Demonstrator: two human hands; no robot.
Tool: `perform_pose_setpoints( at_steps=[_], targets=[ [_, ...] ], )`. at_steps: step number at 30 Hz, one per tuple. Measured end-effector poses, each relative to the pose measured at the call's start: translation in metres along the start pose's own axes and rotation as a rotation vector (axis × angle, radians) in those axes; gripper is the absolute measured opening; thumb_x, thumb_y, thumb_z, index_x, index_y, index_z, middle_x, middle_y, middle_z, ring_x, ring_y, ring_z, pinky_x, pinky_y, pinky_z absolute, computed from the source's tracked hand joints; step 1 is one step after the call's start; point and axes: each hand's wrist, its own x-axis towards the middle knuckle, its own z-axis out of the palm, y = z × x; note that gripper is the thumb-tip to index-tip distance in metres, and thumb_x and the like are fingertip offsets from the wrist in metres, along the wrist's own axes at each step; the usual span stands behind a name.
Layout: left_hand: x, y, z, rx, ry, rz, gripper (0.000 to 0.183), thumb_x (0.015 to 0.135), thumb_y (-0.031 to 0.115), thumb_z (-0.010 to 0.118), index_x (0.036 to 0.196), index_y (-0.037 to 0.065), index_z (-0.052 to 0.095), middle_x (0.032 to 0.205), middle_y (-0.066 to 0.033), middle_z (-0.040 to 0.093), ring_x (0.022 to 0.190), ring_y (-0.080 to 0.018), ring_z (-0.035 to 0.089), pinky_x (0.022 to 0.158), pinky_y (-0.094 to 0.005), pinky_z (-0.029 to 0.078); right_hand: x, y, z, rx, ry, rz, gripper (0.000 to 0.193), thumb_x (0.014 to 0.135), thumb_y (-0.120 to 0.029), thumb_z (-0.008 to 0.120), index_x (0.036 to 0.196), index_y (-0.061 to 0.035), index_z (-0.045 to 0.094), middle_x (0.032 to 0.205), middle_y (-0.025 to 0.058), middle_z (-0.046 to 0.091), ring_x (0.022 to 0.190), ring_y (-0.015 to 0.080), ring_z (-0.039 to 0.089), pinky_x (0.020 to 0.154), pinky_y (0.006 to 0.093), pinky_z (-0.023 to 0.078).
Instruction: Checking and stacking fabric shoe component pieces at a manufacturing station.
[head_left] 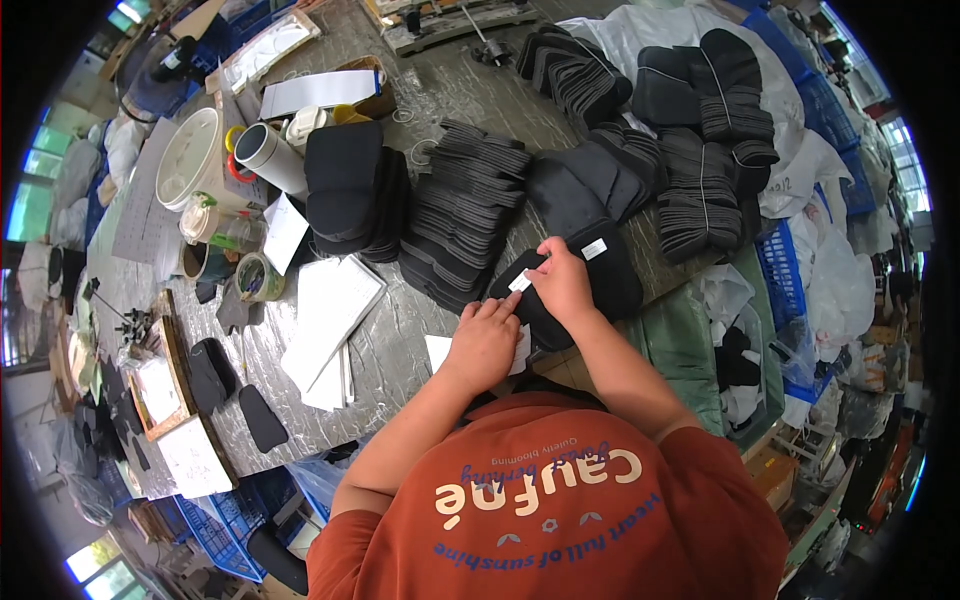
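Our black pad [540, 322] lies near the edge of the counter [405, 325], beside the ridged row of dark pads [465, 210]. Our left hand [483, 342] rests at its border, fingers slightly spread. Our right hand [562, 285] bunches its fingers at the white label [520, 281]; we cannot tell whether they pinch it. A sideways drag there could skew or crease the label; too light a left hand could let the pad slip.
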Motion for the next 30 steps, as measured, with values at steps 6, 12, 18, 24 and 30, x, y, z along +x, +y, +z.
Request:
perform_pose_setpoints(
  at_steps=[6,12,18,24,30],
  targets=[
    [-0.004,-0.002,0.002,-0.062,-0.006,-0.022,0.017,0.081,0.016,0.059,0.087,-0.001,0.061,0.132,-0.0135,0.051,0.112,-0.0288,0.049,0.095,-0.0409,0.038,0.002,0.008,-0.001,-0.371,0.075,-0.158,0.034,0.070,-0.011,0.076,0.095,-0.0032,0.055,0.082,0.0131,0.060,0.082,0.0283,0.061,0.072,0.0369,0.049],
    [-0.014,-0.002,0.005,-0.226,0.019,-0.009,0.016,0.083,0.013,0.059,0.086,-0.003,0.060,0.136,-0.0167,0.046,0.124,-0.0378,0.038,0.103,-0.0442,0.034,0.006,0.017,0.002,-0.107,0.146,-0.163,0.028,0.068,-0.011,0.077,0.086,-0.0025,0.059,0.085,0.0127,0.058,0.081,0.0262,0.058,0.071,0.0347,0.048],
    [-0.018,-0.003,0.006,-0.297,0.007,-0.001,0.015,0.084,0.012,0.059,0.083,-0.004,0.058,0.136,-0.0183,0.046,0.125,-0.0405,0.037,0.104,-0.0449,0.033,0.011,0.014,-0.008,-0.104,-0.016,-0.173,0.022,0.071,-0.009,0.074,0.081,-0.0024,0.055,0.073,0.0134,0.058,0.073,0.0305,0.058,0.064,0.0376,0.046],
    [-0.018,-0.003,0.015,-0.371,0.048,0.003,0.014,0.083,0.009,0.060,0.080,-0.004,0.056,0.130,-0.0192,0.051,0.120,-0.0406,0.042,0.101,-0.0442,0.035,0.036,0.042,-0.047,0.112,-0.103,-0.212,0.020,0.078,-0.005,0.065,0.079,-0.0026,0.045,0.066,0.0083,0.046,0.063,0.0163,0.045,0.061,0.0323,0.041],
    [-0.010,-0.005,0.016,-0.582,0.213,-0.194,0.016,0.085,0.011,0.061,0.078,-0.003,0.058,0.102,-0.0192,0.062,0.099,-0.0360,0.055,0.087,-0.0410,0.044,0.026,0.035,-0.098,-0.424,0.429,-0.434,0.027,0.075,-0.008,0.068,0.098,-0.0053,0.054,0.086,0.0134,0.059,0.083,0.0339,0.056,0.076,0.0430,0.043]
  ],
)
